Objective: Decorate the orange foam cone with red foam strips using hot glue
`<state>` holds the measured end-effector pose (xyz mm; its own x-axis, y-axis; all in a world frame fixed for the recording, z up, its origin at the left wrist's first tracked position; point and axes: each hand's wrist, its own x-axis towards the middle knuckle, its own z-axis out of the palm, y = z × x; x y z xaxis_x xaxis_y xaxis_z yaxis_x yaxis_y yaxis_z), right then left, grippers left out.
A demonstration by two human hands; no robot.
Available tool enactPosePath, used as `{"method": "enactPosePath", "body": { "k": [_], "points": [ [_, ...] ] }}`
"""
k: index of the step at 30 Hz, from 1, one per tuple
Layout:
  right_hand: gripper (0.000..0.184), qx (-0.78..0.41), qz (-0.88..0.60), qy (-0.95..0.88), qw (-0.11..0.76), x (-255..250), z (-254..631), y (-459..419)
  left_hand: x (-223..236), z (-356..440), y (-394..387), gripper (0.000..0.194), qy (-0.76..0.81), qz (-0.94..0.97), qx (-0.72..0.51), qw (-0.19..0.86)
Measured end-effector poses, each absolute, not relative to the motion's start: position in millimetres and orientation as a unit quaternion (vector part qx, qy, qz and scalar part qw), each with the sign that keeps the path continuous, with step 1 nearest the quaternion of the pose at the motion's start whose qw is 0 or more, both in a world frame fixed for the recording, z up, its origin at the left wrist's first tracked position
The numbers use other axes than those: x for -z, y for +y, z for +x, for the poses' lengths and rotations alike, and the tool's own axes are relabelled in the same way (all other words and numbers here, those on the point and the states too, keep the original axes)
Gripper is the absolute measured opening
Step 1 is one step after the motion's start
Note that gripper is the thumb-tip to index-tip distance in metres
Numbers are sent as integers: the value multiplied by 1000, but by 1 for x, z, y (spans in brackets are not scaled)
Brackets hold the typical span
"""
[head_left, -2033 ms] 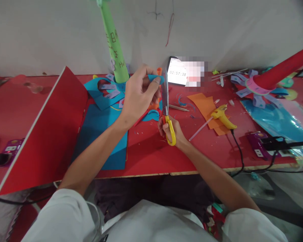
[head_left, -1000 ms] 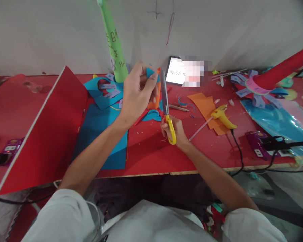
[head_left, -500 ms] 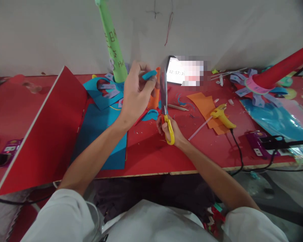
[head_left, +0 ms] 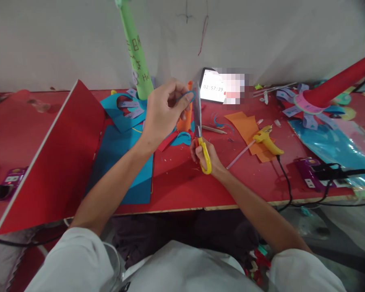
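My left hand [head_left: 166,109] pinches a small piece of blue paper [head_left: 192,95] between thumb and fingers; most of it is hidden by the fingers. Its tip lies right beside the scissors' blades. Yellow-and-red-handled scissors [head_left: 205,159] point upward in my right hand [head_left: 211,154], fingers wrapped round the handles. Whether the blades touch the paper I cannot tell. Behind the left hand stands an orange paper roll [head_left: 187,117], partly hidden. Near its foot lie a curved blue paper strip [head_left: 182,139] and a red strip [head_left: 167,142].
A yellow glue gun [head_left: 268,140] lies on orange paper [head_left: 239,123] at the right, its cord hanging over the table edge. A pencil [head_left: 214,129] and a phone [head_left: 211,87] lie further back. Left are a blue sheet [head_left: 134,178], an upright red board [head_left: 57,158] and a green paper cone [head_left: 136,52].
The blue piece has turned in my left fingers, so less of it shows. My left hand has shifted slightly down and right. The scissors have barely moved.
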<state>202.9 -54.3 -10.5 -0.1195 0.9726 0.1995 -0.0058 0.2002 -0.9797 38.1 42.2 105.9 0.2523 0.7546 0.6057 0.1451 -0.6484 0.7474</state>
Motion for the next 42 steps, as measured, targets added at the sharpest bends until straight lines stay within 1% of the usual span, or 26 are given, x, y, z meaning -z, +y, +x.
{"method": "enactPosePath", "body": {
  "k": [5, 7, 10, 14, 19, 28, 42],
  "points": [
    [73, -465, -421, -590, 509, 11, 204, -54, -114, 36, 37, 20, 333, 766, -500, 229],
    [73, -465, -421, -588, 510, 10, 204, -55, -116, 36, 36, 17, 332, 774, -500, 203],
    [72, -468, -420, -587, 510, 9, 204, -56, -115, 37, 35, 17, 329, 774, -508, 185],
    [72, -470, -420, -590, 505, 7, 204, -57, -114, 38, 34, 22, 350, 768, -500, 197],
    [73, -469, -423, -591, 502, 8, 206, -57, -115, 38, 33, 22, 356, 768, -489, 212],
    [71, -471, -415, -594, 503, 8, 206, -57, -114, 42, 29, 28, 367, 765, -485, 214],
    [65, -465, -402, -602, 510, 11, 209, -56, -115, 40, 28, 24, 381, 772, -468, 198]
  ]
}}
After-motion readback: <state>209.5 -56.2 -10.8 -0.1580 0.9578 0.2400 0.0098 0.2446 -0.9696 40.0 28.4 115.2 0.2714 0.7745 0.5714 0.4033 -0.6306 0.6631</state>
